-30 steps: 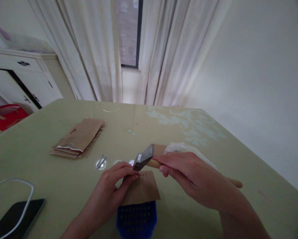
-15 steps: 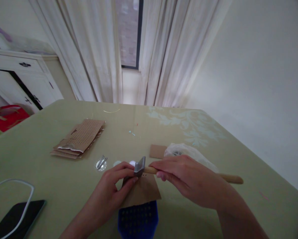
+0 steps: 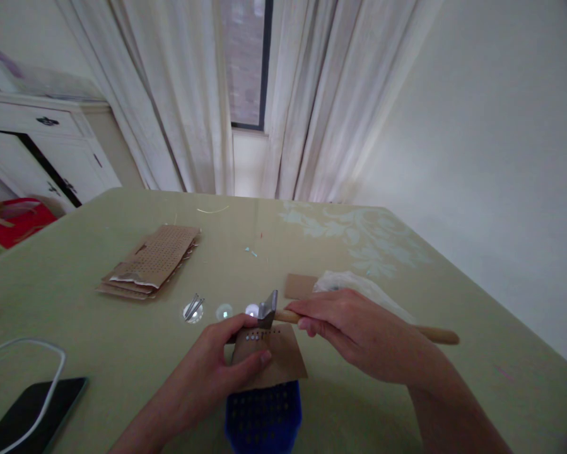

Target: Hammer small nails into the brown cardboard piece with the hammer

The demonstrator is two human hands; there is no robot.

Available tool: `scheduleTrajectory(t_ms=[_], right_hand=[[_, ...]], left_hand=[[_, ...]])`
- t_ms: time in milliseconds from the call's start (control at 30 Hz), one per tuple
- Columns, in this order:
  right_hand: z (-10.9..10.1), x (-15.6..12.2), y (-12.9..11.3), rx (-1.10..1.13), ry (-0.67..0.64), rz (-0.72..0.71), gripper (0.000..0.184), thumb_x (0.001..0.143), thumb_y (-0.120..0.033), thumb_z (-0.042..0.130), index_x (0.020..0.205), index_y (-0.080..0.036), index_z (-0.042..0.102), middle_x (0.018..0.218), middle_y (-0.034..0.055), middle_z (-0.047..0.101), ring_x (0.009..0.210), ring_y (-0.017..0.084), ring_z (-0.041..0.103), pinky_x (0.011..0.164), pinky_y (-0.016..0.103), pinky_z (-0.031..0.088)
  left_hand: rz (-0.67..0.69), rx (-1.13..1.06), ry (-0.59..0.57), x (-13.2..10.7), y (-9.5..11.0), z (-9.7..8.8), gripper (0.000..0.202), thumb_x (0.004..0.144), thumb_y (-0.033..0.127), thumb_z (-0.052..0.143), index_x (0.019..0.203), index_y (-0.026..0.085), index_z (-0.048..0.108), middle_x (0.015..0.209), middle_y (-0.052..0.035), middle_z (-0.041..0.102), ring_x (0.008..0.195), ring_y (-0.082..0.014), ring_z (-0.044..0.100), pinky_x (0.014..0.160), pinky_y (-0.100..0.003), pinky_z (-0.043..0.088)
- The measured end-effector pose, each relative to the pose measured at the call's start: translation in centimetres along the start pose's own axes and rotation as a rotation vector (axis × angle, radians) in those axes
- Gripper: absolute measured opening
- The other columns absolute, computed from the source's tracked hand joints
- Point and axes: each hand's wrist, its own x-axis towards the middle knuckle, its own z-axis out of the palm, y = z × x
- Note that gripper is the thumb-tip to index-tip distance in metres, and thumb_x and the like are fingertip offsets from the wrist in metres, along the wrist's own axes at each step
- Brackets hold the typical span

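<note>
My right hand [image 3: 354, 334] is closed around the wooden handle of a hammer [image 3: 267, 311], its metal head over the far edge of a small brown cardboard piece [image 3: 286, 359]. Rows of small holes and several shiny dots, perhaps nail heads, show along that far part of the cardboard. My left hand [image 3: 226, 356] grips the cardboard at its left side, thumb lying on top and index finger beside the hammer head. Beneath the cardboard's near edge stands a blue perforated plastic basket [image 3: 264, 419], partly covered.
Behind my hands sit a small round dish with nails [image 3: 193, 310] and two small round discs [image 3: 224, 311]. A stack of punched cardboard [image 3: 160, 258] lies back left. A clear plastic bag [image 3: 359, 284] and cardboard square [image 3: 298, 286] are beyond my right hand. Left front: a phone [image 3: 32, 413] with white cable.
My left thumb has moved away from the hammer head down onto the cardboard, uncovering the holes and shiny dots. The hammer has shifted slightly up, still in my right hand.
</note>
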Motion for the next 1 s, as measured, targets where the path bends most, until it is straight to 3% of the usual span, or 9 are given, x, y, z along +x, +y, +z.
scheduleTrajectory(t_ms=[200, 333, 500, 633, 767, 833, 900, 1000], right_hand=[[-0.1, 0.2, -0.3, -0.027, -0.081, 0.009, 0.028, 0.113, -0.021, 0.055, 0.125, -0.021, 0.08, 0.114, 0.009, 0.085, 0.101, 0.027, 0.076, 0.09, 0.038, 0.053], [0.0, 0.2, -0.5, 0.009, -0.03, 0.005, 0.031, 0.114, -0.026, 0.054, 0.135, -0.024, 0.077, 0.119, 0.0081, 0.085, 0.103, 0.027, 0.077, 0.092, 0.038, 0.053], [0.0, 0.2, -0.5, -0.002, -0.09, 0.011, 0.026, 0.114, -0.021, 0.054, 0.119, -0.026, 0.079, 0.108, 0.0048, 0.086, 0.096, 0.024, 0.077, 0.087, 0.034, 0.051], [0.0, 0.2, -0.3, -0.012, -0.067, 0.008, 0.028, 0.115, -0.023, 0.053, 0.131, -0.022, 0.077, 0.118, 0.0081, 0.084, 0.102, 0.025, 0.076, 0.089, 0.035, 0.05], [0.1, 0.5, -0.1, 0.017, -0.101, 0.016, 0.029, 0.114, -0.021, 0.054, 0.127, -0.021, 0.08, 0.111, 0.0079, 0.085, 0.096, 0.023, 0.075, 0.089, 0.034, 0.05], [0.2, 0.5, -0.1, 0.027, -0.092, 0.015, 0.029, 0.115, -0.023, 0.053, 0.13, -0.022, 0.078, 0.116, 0.008, 0.085, 0.102, 0.024, 0.075, 0.092, 0.035, 0.05], [0.1, 0.5, -0.2, 0.031, -0.082, 0.013, 0.03, 0.115, -0.024, 0.053, 0.134, -0.023, 0.077, 0.121, 0.0084, 0.084, 0.107, 0.025, 0.075, 0.094, 0.036, 0.049], [0.0, 0.5, -0.3, 0.03, -0.126, 0.012, 0.026, 0.115, -0.023, 0.055, 0.126, -0.022, 0.078, 0.114, 0.0073, 0.085, 0.101, 0.024, 0.076, 0.088, 0.034, 0.049]], left_hand=[[-0.022, -0.02, -0.037, 0.1, -0.2, -0.1, 0.027, 0.095, 0.04, 0.078, 0.118, 0.025, 0.078, 0.113, -0.0021, 0.083, 0.105, -0.0263, 0.077, 0.089, -0.031, 0.061], [-0.034, -0.018, -0.023, 0.0, -0.4, 0.0, 0.029, 0.095, 0.041, 0.078, 0.119, 0.025, 0.077, 0.113, -0.0023, 0.083, 0.103, -0.0266, 0.077, 0.087, -0.031, 0.06], [-0.017, -0.003, -0.028, -0.1, -0.1, 0.0, 0.019, 0.096, 0.037, 0.075, 0.11, 0.025, 0.078, 0.105, -0.0015, 0.082, 0.102, -0.0265, 0.076, 0.085, -0.03, 0.059], [-0.014, 0.014, 0.007, 0.0, 0.0, 0.0, 0.022, 0.095, 0.038, 0.076, 0.111, 0.024, 0.078, 0.103, -0.0014, 0.083, 0.095, -0.025, 0.076, 0.082, -0.03, 0.059], [-0.005, 0.049, 0.01, -0.4, -0.2, 0.0, 0.023, 0.096, 0.038, 0.075, 0.115, 0.026, 0.079, 0.107, -0.0017, 0.084, 0.098, -0.0258, 0.077, 0.086, -0.031, 0.061], [0.009, 0.068, 0.027, -0.9, -0.4, -0.1, 0.031, 0.094, 0.038, 0.078, 0.123, 0.027, 0.077, 0.12, -0.0034, 0.083, 0.11, -0.0289, 0.077, 0.094, -0.035, 0.062], [0.026, 0.087, 0.028, -1.4, -0.5, -0.1, 0.052, 0.087, 0.039, 0.086, 0.137, 0.031, 0.071, 0.135, -0.0049, 0.079, 0.124, -0.0326, 0.074, 0.103, -0.04, 0.061], [0.014, 0.128, -0.039, -2.0, -0.7, 0.0, 0.078, 0.075, 0.036, 0.096, 0.146, 0.033, 0.063, 0.143, -0.0061, 0.075, 0.128, -0.0353, 0.073, 0.105, -0.044, 0.062]])
